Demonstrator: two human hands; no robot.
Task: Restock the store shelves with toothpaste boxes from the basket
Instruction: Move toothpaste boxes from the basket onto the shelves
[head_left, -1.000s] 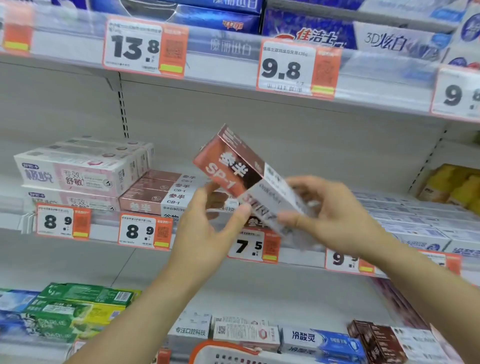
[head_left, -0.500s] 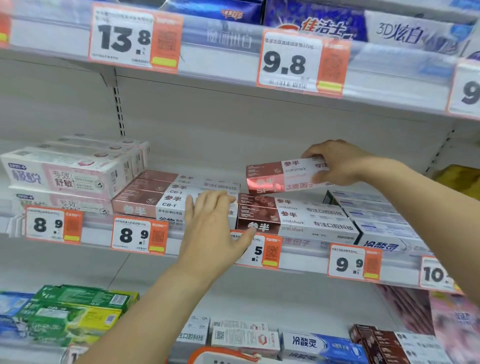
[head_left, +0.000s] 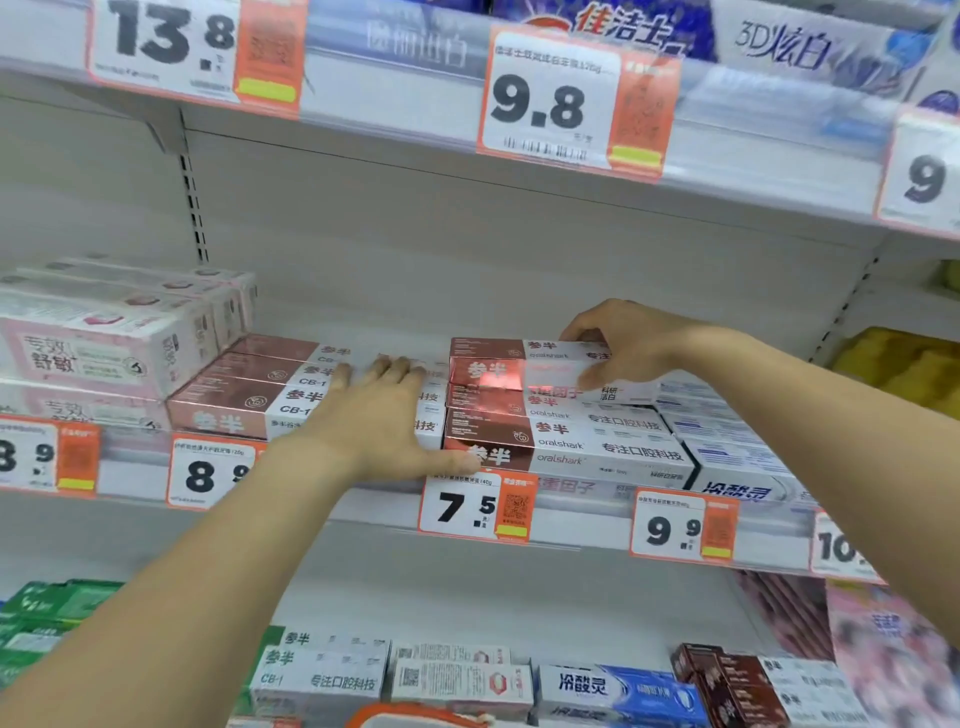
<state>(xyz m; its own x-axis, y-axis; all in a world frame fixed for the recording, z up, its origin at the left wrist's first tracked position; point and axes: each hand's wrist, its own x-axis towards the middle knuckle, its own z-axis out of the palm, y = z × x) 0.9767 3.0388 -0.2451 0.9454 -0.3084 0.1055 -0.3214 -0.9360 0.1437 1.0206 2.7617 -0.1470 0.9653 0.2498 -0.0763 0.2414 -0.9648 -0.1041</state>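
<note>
The left hand (head_left: 382, 415) hides the right ends of the CB-1 boxes (head_left: 244, 400) beneath its fingers. The basket (head_left: 415, 716) is cut off by the bottom edge. Small print on the price tags (head_left: 475, 506) is illegible.

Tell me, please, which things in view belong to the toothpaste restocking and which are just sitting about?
In the job:
- red-and-white toothpaste box, gripped by the right hand
- matching stack under it
- left hand, flat on the CB-1 boxes
- orange basket rim

Just there:
- pink boxes
- 7.5 price tag
- green boxes
</note>
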